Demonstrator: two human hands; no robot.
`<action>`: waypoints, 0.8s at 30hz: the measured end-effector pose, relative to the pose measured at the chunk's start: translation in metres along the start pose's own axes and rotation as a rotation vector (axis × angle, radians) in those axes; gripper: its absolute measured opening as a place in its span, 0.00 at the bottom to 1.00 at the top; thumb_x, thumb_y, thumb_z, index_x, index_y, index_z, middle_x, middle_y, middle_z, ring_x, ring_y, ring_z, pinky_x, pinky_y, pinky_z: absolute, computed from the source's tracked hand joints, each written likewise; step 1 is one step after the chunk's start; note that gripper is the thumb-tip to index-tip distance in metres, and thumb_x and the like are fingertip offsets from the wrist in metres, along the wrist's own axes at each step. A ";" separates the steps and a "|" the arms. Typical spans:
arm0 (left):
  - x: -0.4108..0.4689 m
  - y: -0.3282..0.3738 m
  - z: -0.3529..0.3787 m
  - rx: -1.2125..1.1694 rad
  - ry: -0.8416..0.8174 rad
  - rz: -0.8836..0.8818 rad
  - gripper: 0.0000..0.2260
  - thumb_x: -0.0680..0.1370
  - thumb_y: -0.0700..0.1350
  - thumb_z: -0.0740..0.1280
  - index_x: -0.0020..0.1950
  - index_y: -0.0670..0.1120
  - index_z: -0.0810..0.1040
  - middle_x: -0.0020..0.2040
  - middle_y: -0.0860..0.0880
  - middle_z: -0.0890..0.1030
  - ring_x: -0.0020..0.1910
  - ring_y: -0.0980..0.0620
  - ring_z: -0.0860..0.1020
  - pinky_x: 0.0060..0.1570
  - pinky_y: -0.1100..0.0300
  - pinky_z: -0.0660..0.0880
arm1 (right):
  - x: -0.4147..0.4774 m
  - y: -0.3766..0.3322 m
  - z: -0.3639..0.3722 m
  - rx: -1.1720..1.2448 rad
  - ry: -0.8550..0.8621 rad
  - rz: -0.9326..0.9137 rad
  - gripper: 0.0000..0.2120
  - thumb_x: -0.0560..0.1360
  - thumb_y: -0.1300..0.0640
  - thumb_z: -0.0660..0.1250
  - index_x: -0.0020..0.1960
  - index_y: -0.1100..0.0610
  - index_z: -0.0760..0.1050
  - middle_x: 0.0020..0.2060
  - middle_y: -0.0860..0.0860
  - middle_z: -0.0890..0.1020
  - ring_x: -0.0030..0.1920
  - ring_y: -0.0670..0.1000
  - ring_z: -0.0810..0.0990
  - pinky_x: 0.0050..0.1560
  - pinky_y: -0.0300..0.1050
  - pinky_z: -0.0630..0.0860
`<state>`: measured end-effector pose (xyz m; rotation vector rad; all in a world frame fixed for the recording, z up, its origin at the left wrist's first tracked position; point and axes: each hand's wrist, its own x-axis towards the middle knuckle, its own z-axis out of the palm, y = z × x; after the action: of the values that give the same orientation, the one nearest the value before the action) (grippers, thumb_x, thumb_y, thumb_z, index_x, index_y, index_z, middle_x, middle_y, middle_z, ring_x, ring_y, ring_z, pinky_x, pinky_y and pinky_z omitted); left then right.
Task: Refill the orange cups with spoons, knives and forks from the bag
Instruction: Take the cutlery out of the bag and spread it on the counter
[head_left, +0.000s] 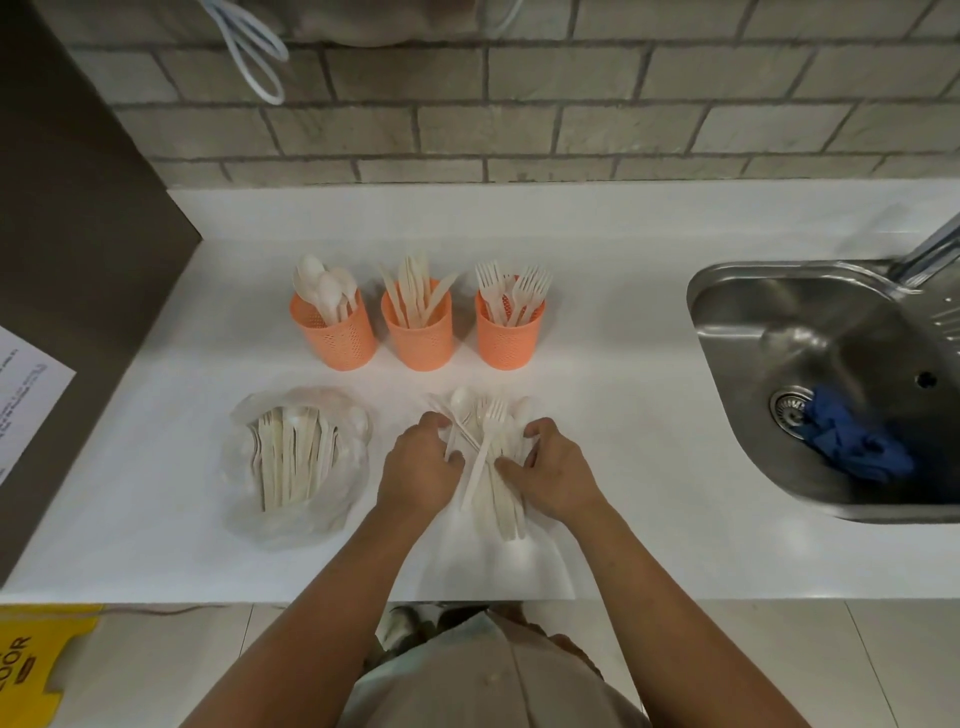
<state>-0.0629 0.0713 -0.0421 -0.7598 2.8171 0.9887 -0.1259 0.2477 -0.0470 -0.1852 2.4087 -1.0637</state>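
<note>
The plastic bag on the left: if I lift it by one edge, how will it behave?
The bag looks thin, crumpled and see-through, so it will probably go floppy and sag. Its mouth looks open, so the cutlery inside may slide out. The load is plastic, so it is likely light and could skid on the smooth counter if pushed.
</note>
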 end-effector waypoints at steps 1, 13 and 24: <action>0.000 0.000 0.000 -0.005 0.009 -0.007 0.21 0.77 0.46 0.71 0.69 0.46 0.74 0.50 0.46 0.83 0.53 0.45 0.81 0.55 0.52 0.78 | 0.000 0.000 0.000 0.003 0.007 0.000 0.22 0.76 0.50 0.73 0.65 0.55 0.68 0.42 0.50 0.80 0.44 0.51 0.81 0.46 0.42 0.76; -0.004 -0.014 -0.011 -0.170 0.057 -0.052 0.16 0.73 0.45 0.79 0.57 0.53 0.79 0.43 0.56 0.81 0.43 0.54 0.81 0.48 0.55 0.80 | -0.001 0.002 -0.003 0.050 0.011 -0.001 0.17 0.78 0.55 0.70 0.63 0.56 0.69 0.38 0.52 0.81 0.42 0.54 0.83 0.51 0.52 0.81; -0.003 -0.018 -0.015 -0.277 0.061 -0.132 0.12 0.79 0.44 0.73 0.62 0.49 0.79 0.42 0.52 0.83 0.39 0.46 0.85 0.46 0.45 0.84 | 0.000 0.002 -0.002 0.031 0.013 0.000 0.16 0.78 0.55 0.69 0.63 0.55 0.69 0.38 0.51 0.80 0.41 0.53 0.81 0.51 0.51 0.81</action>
<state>-0.0505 0.0519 -0.0399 -1.0041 2.6673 1.3716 -0.1266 0.2507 -0.0472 -0.1677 2.4025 -1.1046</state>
